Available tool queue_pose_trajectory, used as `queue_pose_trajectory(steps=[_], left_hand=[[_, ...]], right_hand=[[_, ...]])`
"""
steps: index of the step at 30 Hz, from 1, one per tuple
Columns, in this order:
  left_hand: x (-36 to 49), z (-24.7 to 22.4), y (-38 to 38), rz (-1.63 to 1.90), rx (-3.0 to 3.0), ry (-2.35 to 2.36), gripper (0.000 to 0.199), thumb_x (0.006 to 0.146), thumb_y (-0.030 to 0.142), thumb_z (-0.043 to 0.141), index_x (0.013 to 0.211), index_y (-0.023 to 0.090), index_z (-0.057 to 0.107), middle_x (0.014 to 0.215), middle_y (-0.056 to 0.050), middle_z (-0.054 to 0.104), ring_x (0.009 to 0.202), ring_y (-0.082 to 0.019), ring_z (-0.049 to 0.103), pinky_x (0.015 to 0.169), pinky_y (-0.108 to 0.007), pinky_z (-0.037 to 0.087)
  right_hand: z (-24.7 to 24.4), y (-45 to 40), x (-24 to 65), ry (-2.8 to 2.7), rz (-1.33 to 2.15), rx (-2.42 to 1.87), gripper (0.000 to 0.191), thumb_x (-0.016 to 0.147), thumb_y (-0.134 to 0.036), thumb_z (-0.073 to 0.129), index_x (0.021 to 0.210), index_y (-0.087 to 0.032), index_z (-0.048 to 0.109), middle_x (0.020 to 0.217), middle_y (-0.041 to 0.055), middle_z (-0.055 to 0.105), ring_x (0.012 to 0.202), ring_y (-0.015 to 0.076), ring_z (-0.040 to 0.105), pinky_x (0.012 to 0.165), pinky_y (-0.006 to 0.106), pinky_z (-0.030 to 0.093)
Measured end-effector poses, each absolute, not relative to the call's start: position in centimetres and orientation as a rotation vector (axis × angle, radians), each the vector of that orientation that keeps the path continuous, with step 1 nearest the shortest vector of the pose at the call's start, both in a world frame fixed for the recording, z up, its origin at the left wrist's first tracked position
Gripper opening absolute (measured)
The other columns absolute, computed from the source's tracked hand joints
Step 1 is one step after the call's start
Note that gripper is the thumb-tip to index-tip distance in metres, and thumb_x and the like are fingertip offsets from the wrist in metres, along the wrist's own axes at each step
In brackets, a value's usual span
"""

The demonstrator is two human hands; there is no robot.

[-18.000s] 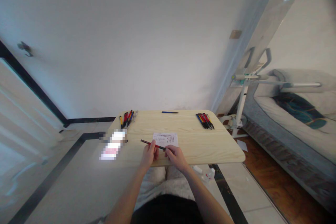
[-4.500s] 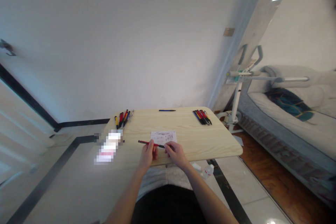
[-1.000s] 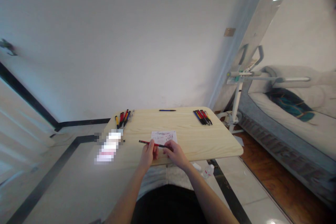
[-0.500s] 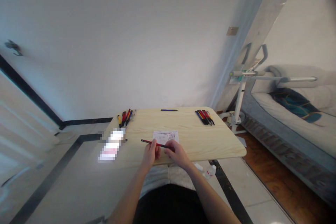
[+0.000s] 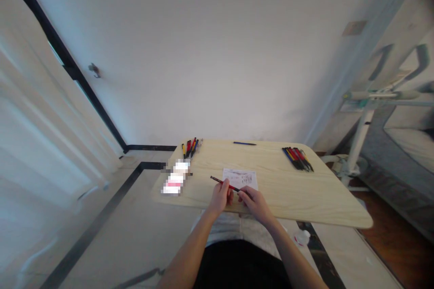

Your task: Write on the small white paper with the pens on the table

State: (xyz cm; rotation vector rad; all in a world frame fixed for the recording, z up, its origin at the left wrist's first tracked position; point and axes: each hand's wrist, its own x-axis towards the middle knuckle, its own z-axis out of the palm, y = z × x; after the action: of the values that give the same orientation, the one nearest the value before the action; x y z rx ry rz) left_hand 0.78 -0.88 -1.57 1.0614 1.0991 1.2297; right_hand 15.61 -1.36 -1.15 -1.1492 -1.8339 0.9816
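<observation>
A red and black pen (image 5: 233,188) is held slantwise over the near side of the wooden table, its black left end pointing up and away. My left hand (image 5: 221,198) pinches it near the middle, while the fingers of my right hand (image 5: 255,203) close round its right end, partly hiding it. Just beyond my hands lies a white printed paper slip (image 5: 241,175). A single blue pen (image 5: 244,143) rests by the table's far edge.
Several pens (image 5: 190,146) lie at the table's (image 5: 325,203) far left, beside a pixelated patch. Another bunch of pens (image 5: 298,159) is at the right. A plastic bottle (image 5: 302,237) is below the front edge. White exercise equipment (image 5: 361,131) stands to the right.
The camera view has turned left, so the table and hands appear further right. Both hands keep hold of the pen, with little change in their grip.
</observation>
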Motion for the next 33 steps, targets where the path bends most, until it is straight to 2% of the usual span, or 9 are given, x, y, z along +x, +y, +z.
queue_pose_trajectory(steps=[3, 8, 11, 14, 16, 19, 23, 26, 33], left_hand=[[0.9, -1.4, -0.9, 1.216, 1.081, 1.102, 0.051, 0.077, 0.058, 0.034, 0.047, 0.017, 0.035, 0.039, 0.002, 0.041, 0.032, -0.007, 0.038, 0.034, -0.020, 0.026], [1.0, -0.6, -1.0, 1.110, 1.170, 1.149, 0.052, 0.077, 0.059, 0.030, 0.047, 0.017, 0.036, 0.041, 0.002, 0.044, 0.033, -0.007, 0.039, 0.036, -0.020, 0.028], [-0.5, 0.6, -1.3, 0.895, 1.359, 1.199, 0.055, 0.076, 0.060, 0.029, 0.050, 0.015, 0.045, 0.045, -0.001, 0.048, 0.035, -0.008, 0.041, 0.037, -0.021, 0.029], [-4.4, 2.2, -1.4, 0.682, 1.550, 1.283, 0.049, 0.072, 0.059, 0.040, 0.061, 0.014, 0.054, 0.052, -0.002, 0.055, 0.040, -0.010, 0.046, 0.039, -0.021, 0.032], [-8.1, 3.2, -1.0, 0.758, 1.608, 1.489, 0.045, 0.074, 0.056, 0.039, 0.070, 0.015, 0.056, 0.056, -0.002, 0.056, 0.042, -0.011, 0.047, 0.041, -0.021, 0.033], [-13.7, 4.1, 0.1, 0.939, 1.568, 2.087, 0.037, 0.079, 0.047, 0.037, 0.087, 0.017, 0.058, 0.062, -0.003, 0.059, 0.053, -0.014, 0.053, 0.048, -0.023, 0.035], [-18.5, 3.9, 1.1, 0.687, 1.563, 2.493, 0.032, 0.081, 0.030, 0.035, 0.102, 0.021, 0.057, 0.086, -0.008, 0.064, 0.077, -0.022, 0.058, 0.059, -0.027, 0.037], [-19.5, 3.4, 1.4, 0.534, 1.580, 2.554, 0.036, 0.080, 0.024, 0.033, 0.110, 0.022, 0.054, 0.092, -0.009, 0.064, 0.083, -0.022, 0.058, 0.062, -0.027, 0.037], [-19.6, 2.6, 2.2, 0.412, 1.653, 2.548, 0.035, 0.082, 0.031, 0.031, 0.092, 0.017, 0.061, 0.087, -0.013, 0.064, 0.081, -0.024, 0.058, 0.061, -0.028, 0.037]], right_hand=[[-1.2, -1.4, 15.6, -1.853, 0.965, -1.153, 0.029, 0.084, -0.038, 0.041, 0.074, -0.016, 0.058, 0.063, 0.0019, 0.059, 0.055, 0.0125, 0.052, 0.052, 0.022, 0.039], [-1.2, -1.3, 15.6, -1.828, 0.990, -1.111, 0.028, 0.082, -0.036, 0.043, 0.095, -0.016, 0.057, 0.067, 0.0020, 0.061, 0.057, 0.0132, 0.053, 0.054, 0.023, 0.041], [-1.3, -1.3, 15.7, -1.800, 1.006, -1.127, 0.029, 0.083, -0.038, 0.041, 0.094, -0.016, 0.057, 0.067, 0.0025, 0.060, 0.054, 0.0131, 0.052, 0.051, 0.024, 0.041], [-1.4, -1.3, 15.8, -1.716, 1.016, -1.149, 0.031, 0.083, -0.040, 0.040, 0.094, -0.015, 0.056, 0.065, 0.0026, 0.059, 0.052, 0.0129, 0.051, 0.050, 0.024, 0.042], [-1.4, -1.3, 15.9, -1.666, 1.027, -1.148, 0.032, 0.083, -0.041, 0.040, 0.094, -0.015, 0.056, 0.065, 0.0026, 0.059, 0.052, 0.0129, 0.051, 0.049, 0.024, 0.042], [-1.4, -1.3, 15.9, -1.638, 1.049, -1.137, 0.031, 0.082, -0.041, 0.041, 0.093, -0.015, 0.056, 0.064, 0.0026, 0.058, 0.052, 0.0129, 0.051, 0.049, 0.024, 0.042], [-1.5, -1.3, 15.9, -1.627, 1.061, -1.140, 0.030, 0.083, -0.041, 0.042, 0.092, -0.016, 0.055, 0.064, 0.0018, 0.058, 0.051, 0.0123, 0.051, 0.048, 0.023, 0.041], [-1.5, -1.3, 15.9, -1.642, 1.059, -1.135, 0.029, 0.083, -0.040, 0.041, 0.091, -0.016, 0.055, 0.064, 0.0016, 0.058, 0.051, 0.0120, 0.051, 0.049, 0.023, 0.041], [-1.3, -1.3, 15.9, -1.623, 1.064, -1.147, 0.031, 0.082, -0.042, 0.042, 0.090, -0.015, 0.056, 0.063, 0.0023, 0.058, 0.050, 0.0125, 0.051, 0.048, 0.023, 0.042]])
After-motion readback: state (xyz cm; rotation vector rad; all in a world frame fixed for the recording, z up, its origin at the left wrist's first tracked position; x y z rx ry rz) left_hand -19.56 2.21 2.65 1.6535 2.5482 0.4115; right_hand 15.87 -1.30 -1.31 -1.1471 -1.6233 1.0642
